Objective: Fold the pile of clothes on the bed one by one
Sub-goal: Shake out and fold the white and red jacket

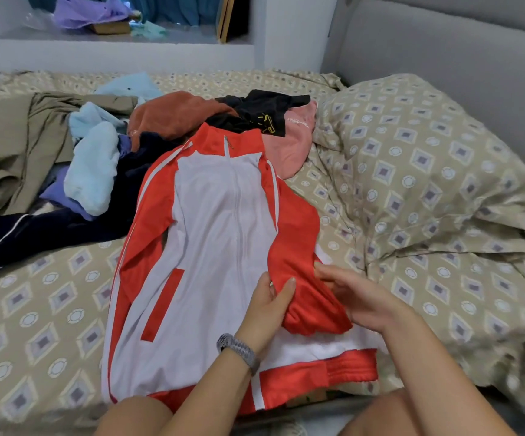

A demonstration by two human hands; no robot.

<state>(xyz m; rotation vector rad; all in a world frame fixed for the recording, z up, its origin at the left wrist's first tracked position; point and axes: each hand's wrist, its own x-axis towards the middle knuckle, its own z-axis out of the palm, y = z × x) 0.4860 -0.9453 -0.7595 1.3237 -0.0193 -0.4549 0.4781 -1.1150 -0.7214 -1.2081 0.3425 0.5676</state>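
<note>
Left hand pinches the red sleeve of one jacket; right hand, fingers relaxed, touches it. One clothes pile behind.

Jacket on bed, clothes pile behind-left, pillow right

Home bedroom: patterned bed, pillow, clothes pile
</note>
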